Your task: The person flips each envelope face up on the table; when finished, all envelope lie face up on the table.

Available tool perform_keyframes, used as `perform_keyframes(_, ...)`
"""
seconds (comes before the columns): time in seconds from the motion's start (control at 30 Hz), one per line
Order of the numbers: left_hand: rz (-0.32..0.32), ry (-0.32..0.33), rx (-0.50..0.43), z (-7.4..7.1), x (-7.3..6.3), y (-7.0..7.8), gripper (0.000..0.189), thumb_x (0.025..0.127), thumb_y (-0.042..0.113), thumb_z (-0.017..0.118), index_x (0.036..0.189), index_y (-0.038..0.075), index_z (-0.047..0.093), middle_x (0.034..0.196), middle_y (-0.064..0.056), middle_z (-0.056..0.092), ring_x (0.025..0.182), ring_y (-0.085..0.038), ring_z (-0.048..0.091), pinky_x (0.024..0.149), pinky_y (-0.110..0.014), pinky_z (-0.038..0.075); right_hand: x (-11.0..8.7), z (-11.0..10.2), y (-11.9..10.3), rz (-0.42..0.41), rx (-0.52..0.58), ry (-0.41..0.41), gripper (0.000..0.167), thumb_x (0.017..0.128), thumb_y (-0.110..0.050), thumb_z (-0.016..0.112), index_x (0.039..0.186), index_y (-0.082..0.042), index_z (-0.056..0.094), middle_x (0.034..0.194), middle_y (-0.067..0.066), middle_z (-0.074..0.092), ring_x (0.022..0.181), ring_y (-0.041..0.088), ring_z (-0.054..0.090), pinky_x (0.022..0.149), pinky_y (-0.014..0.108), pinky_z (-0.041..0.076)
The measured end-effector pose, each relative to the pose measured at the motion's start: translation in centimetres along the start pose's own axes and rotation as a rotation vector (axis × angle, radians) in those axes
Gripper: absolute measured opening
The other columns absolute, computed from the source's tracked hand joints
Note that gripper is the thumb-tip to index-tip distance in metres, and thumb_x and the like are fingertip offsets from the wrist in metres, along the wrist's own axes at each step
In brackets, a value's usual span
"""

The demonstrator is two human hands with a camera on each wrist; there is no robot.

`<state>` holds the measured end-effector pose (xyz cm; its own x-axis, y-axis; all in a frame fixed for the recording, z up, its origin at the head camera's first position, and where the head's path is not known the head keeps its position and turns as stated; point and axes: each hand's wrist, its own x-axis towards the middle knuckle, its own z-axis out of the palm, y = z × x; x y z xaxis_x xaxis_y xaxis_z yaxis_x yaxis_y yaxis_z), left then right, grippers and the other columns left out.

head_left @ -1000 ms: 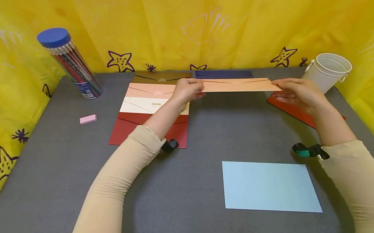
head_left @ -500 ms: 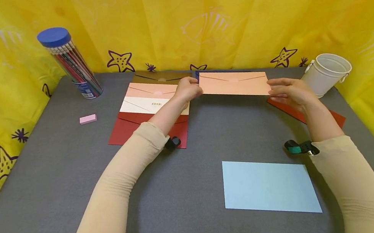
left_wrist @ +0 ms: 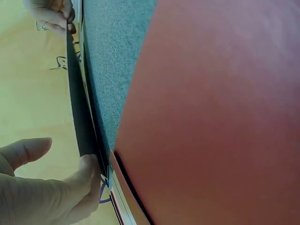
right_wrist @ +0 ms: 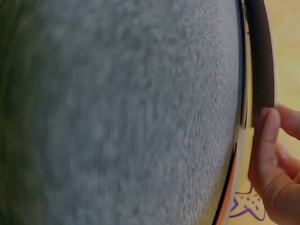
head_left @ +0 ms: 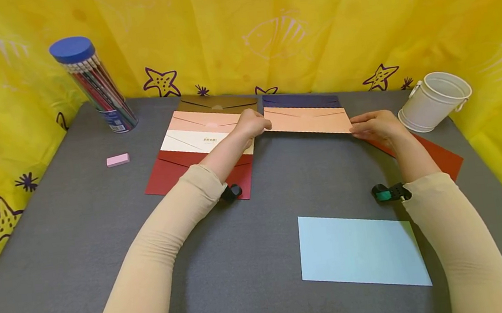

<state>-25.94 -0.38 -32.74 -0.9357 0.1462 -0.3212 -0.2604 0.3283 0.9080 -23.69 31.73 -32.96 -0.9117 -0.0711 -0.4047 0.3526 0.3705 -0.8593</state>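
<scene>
Both hands hold a peach envelope level, low over the table in front of a navy envelope. My left hand has its fingers at the left end; in the left wrist view the thumb stands away from the envelope's surface. At the right end, my right hand pinches a corner between thumb and fingers. Left of it lies an overlapping row: brown, pink, cream and dark red envelopes, partly covered by the left forearm.
A red-orange envelope lies under the right forearm, beside a white bucket. A light blue envelope lies nearer me. At left stand a tube of pencils and a pink eraser. A yellow curtain hangs behind.
The peach envelope has tilted up, then come down towards the table, baring the navy one behind it. My right hand has moved left and lower; my left hand stays near the row.
</scene>
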Motion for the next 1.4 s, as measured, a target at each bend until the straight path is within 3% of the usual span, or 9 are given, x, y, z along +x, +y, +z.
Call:
perform_keyframes(0.17, 0.001, -0.035, -0.018, -0.1, -0.1, -0.2, 0.036, 0.085, -0.002, 0.062, 0.058, 0.01, 0.041, 0.065, 0.003, 0.034, 0.046, -0.004, 0.03, 0.06, -0.023, 0.035, 0.2, 0.1, 0.1, 0.027, -0.004, -0.015, 0.064, 0.095, -0.003, 0.061, 0.148, 0.013, 0.029, 0.092, -0.012, 0.058, 0.078, -0.004, 0.063, 0.078, 0.014, 0.057)
perform_keyframes(0.57, -0.01, -0.087, -0.006, 0.0, -0.3, -0.5, 0.044, 0.086, 0.001, 0.062, 0.055, 0.012, 0.033, 0.09, -0.003, 0.036, 0.088, -0.018, 0.038, 0.092, -0.032, 0.046, 0.1, 0.4, 0.2, 0.048, 0.0, -0.051, 0.061, 0.096, -0.004, 0.059, 0.146, 0.014, 0.03, 0.076, -0.014, 0.066, 0.075, -0.002, 0.066, 0.075, 0.016, 0.058)
perform_keyframes(0.8, 0.004, -0.08, 0.022, 0.0, -0.3, -0.6, 0.05, 0.085, 0.001, 0.064, 0.049, 0.015, 0.032, 0.057, 0.006, 0.024, 0.057, -0.011, 0.025, 0.061, -0.025, 0.03, -0.3, 0.5, -0.1, 0.047, 0.054, -0.017, 0.049, 0.097, -0.003, 0.057, 0.141, 0.011, 0.041, 0.075, -0.012, 0.07, 0.073, 0.002, 0.068, 0.072, 0.019, 0.06)
perform_keyframes(1.03, 0.004, -0.092, 0.047, 0.0, -0.5, -0.4, 0.048, 0.085, 0.004, 0.064, 0.051, 0.014, 0.033, 0.079, -0.001, 0.03, 0.087, -0.019, 0.038, 0.076, -0.028, 0.033, -0.9, -0.2, 0.0, 0.029, 0.082, -0.003, 0.028, 0.097, -0.003, 0.057, 0.124, -0.001, 0.058, 0.075, -0.011, 0.07, 0.071, 0.004, 0.069, 0.071, 0.02, 0.06)
perform_keyframes(1.13, 0.023, -0.077, 0.08, 0.2, -0.5, -0.3, 0.047, 0.085, 0.004, 0.064, 0.053, 0.013, 0.032, 0.07, 0.001, 0.029, 0.072, -0.016, 0.036, 0.066, -0.027, 0.03, -1.3, -1.0, 0.1, 0.007, 0.035, 0.02, 0.029, 0.098, -0.007, 0.056, 0.126, -0.005, 0.059, 0.076, -0.017, 0.068, 0.073, 0.0, 0.068, 0.072, 0.017, 0.059)
perform_keyframes(1.17, 0.028, -0.072, 0.09, 0.3, -0.5, -0.3, 0.045, 0.085, 0.004, 0.064, 0.055, 0.012, 0.031, 0.068, 0.001, 0.027, 0.068, -0.016, 0.031, 0.064, -0.027, 0.027, -1.5, -1.3, 0.2, 0.0, 0.024, 0.024, 0.024, 0.098, -0.008, 0.056, 0.121, -0.01, 0.063, 0.076, -0.019, 0.067, 0.073, -0.001, 0.068, 0.072, 0.016, 0.058)
perform_keyframes(1.27, 0.054, -0.066, 0.099, 0.7, -0.6, -0.2, 0.009, 0.087, 0.005, 0.062, 0.079, -0.001, 0.063, 0.079, -0.006, 0.06, 0.076, -0.017, 0.056, 0.072, -0.024, 0.045, -2.0, -2.5, 0.6, -0.019, -0.03, 0.027, 0.018, 0.099, -0.01, 0.054, 0.114, -0.018, 0.062, 0.078, -0.025, 0.064, 0.075, -0.005, 0.066, 0.072, 0.012, 0.056)
perform_keyframes(1.33, 0.056, -0.076, 0.084, 0.9, -0.9, 0.0, 0.032, 0.088, 0.006, 0.061, 0.117, -0.007, 0.062, 0.123, -0.016, 0.063, 0.118, -0.026, 0.058, 0.102, -0.033, 0.048, -2.4, -3.4, 1.1, -0.029, -0.053, 0.026, 0.014, 0.099, -0.011, 0.055, 0.101, -0.023, 0.061, 0.079, -0.027, 0.063, 0.076, -0.005, 0.065, 0.072, 0.012, 0.056)
perform_keyframes(1.4, 0.058, -0.094, 0.063, 1.2, -1.2, 0.2, 0.058, 0.089, 0.006, 0.061, 0.144, -0.004, 0.045, 0.155, -0.017, 0.041, 0.147, -0.031, 0.035, 0.121, -0.043, 0.032, -2.8, -4.2, 1.6, -0.033, -0.118, 0.032, 0.018, 0.1, -0.014, 0.055, 0.118, -0.014, 0.057, 0.08, -0.03, 0.061, 0.078, -0.007, 0.064, 0.073, 0.011, 0.055)
